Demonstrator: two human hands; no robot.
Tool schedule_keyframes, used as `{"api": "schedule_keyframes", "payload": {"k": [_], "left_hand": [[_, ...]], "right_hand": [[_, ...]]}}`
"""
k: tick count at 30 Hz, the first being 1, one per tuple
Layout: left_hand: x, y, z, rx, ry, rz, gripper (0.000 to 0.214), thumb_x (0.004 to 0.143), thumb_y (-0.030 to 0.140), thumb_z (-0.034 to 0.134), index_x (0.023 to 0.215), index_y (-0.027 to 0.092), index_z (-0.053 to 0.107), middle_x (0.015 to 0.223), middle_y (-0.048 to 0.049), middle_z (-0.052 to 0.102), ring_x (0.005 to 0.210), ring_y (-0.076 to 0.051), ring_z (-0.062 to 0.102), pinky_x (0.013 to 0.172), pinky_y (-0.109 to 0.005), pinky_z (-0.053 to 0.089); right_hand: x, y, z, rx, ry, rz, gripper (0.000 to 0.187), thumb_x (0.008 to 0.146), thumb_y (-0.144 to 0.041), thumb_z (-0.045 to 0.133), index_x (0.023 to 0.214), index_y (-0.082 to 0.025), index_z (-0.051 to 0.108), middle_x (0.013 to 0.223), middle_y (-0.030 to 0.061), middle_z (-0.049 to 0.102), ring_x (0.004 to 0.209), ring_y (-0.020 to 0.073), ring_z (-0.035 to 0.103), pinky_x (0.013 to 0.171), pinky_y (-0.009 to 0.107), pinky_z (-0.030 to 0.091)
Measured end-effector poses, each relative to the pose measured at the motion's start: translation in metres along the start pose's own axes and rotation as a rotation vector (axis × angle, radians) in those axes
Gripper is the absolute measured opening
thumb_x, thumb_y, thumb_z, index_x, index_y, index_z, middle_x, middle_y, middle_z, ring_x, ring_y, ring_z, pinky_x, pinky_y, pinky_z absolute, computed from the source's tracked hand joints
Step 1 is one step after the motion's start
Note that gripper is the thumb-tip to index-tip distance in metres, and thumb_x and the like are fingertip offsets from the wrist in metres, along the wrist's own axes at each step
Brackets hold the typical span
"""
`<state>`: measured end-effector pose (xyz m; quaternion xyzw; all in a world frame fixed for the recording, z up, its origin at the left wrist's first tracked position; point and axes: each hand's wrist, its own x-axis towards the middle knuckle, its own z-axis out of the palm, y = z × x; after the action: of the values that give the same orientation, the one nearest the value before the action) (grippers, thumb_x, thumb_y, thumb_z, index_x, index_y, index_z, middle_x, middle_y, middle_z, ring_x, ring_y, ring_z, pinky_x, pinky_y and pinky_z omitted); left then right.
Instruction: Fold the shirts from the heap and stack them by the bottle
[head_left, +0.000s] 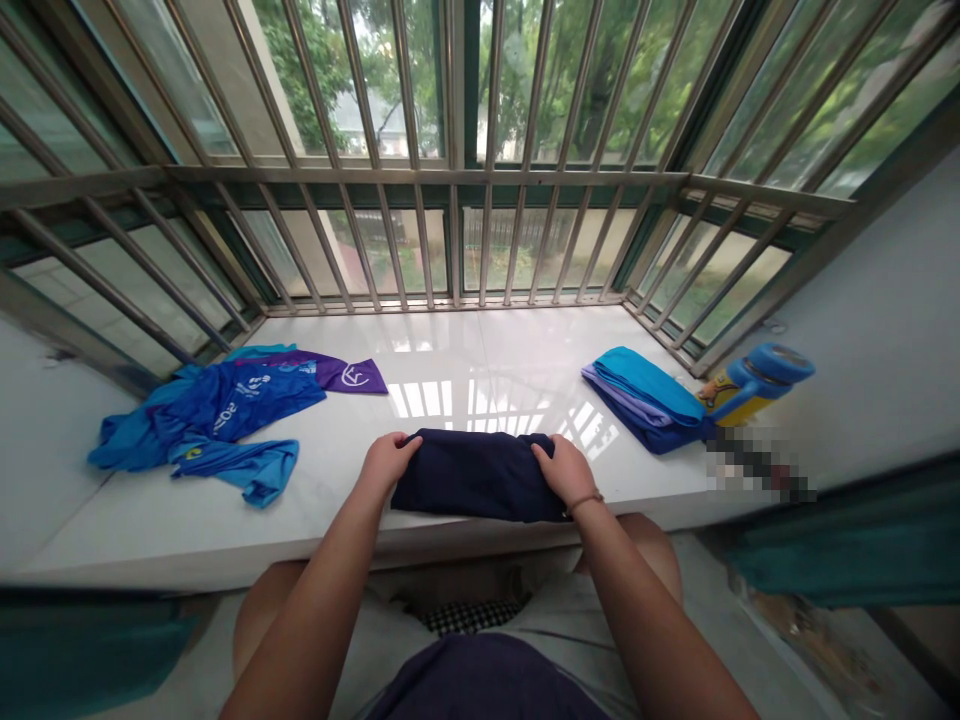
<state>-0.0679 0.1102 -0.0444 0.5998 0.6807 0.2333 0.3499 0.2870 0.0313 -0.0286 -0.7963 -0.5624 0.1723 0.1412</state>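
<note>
A dark navy garment (480,475), folded into a wide rectangle, lies at the front edge of the white windowsill (480,355). My left hand (391,460) grips its far left corner, thumb on top and fingers tucked out of sight behind it. At the far right corner, my right hand (566,470) pinches the cloth in the same way; a thin bracelet circles that wrist. What kind of garment it is cannot be made out in its folded state.
Crumpled blue and purple shirts (225,410) lie on the left. A folded stack of clothes (645,395) sits at right beside a blue and yellow bottle (757,385). Metal window bars (450,240) enclose the sill. Green curtains (855,535) hang at both lower sides.
</note>
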Motion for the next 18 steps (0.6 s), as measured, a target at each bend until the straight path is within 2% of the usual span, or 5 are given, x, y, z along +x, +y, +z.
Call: {"api": "schedule_keyframes", "payload": {"k": [4, 7, 13, 16, 18], "left_hand": [[-0.002, -0.006, -0.001, -0.019, 0.061, -0.010, 0.034, 0.090, 0.051, 0.064, 0.074, 0.022, 0.071, 0.074, -0.0050, 0.073, 0.073, -0.024, 0.066, 0.066, -0.032, 0.039], [-0.004, -0.005, 0.000, -0.092, 0.059, -0.014, 0.031, 0.090, 0.047, 0.064, 0.074, 0.022, 0.069, 0.073, -0.0040, 0.071, 0.073, -0.023, 0.064, 0.065, -0.031, 0.039], [-0.012, 0.003, 0.012, -0.346, -0.034, -0.084, 0.036, 0.083, 0.054, 0.078, 0.076, 0.020, 0.068, 0.070, -0.0035, 0.070, 0.070, -0.022, 0.066, 0.063, -0.029, 0.045], [-0.017, 0.004, 0.018, -0.427, -0.079, -0.106, 0.038, 0.085, 0.056, 0.079, 0.085, 0.019, 0.070, 0.073, -0.0044, 0.074, 0.071, -0.023, 0.071, 0.065, -0.030, 0.052], [-0.018, 0.004, 0.021, -0.573, -0.122, -0.164, 0.036, 0.087, 0.053, 0.080, 0.090, 0.018, 0.072, 0.076, -0.0053, 0.076, 0.073, -0.023, 0.074, 0.068, -0.031, 0.056]], "right_hand": [[-0.005, 0.006, 0.001, 0.062, 0.077, -0.008, 0.039, 0.109, -0.039, 0.056, 0.133, -0.010, 0.065, 0.131, 0.0219, 0.073, 0.126, 0.0312, 0.069, 0.105, 0.035, 0.050], [-0.003, 0.011, -0.001, 0.169, 0.065, 0.039, 0.039, 0.107, -0.038, 0.057, 0.136, -0.012, 0.063, 0.123, 0.0203, 0.076, 0.119, 0.0315, 0.072, 0.099, 0.036, 0.052], [0.010, 0.022, -0.012, 0.391, 0.063, 0.147, 0.034, 0.099, -0.042, 0.065, 0.121, -0.016, 0.071, 0.117, 0.0181, 0.079, 0.116, 0.0334, 0.074, 0.098, 0.039, 0.053], [0.012, 0.025, -0.018, 0.450, 0.042, 0.132, 0.035, 0.099, -0.047, 0.061, 0.114, -0.017, 0.073, 0.115, 0.0153, 0.081, 0.113, 0.0322, 0.075, 0.097, 0.040, 0.056], [0.008, 0.020, -0.024, 0.532, 0.013, 0.102, 0.038, 0.101, -0.050, 0.057, 0.113, -0.018, 0.074, 0.113, 0.0132, 0.081, 0.111, 0.0307, 0.076, 0.096, 0.040, 0.058]]}}
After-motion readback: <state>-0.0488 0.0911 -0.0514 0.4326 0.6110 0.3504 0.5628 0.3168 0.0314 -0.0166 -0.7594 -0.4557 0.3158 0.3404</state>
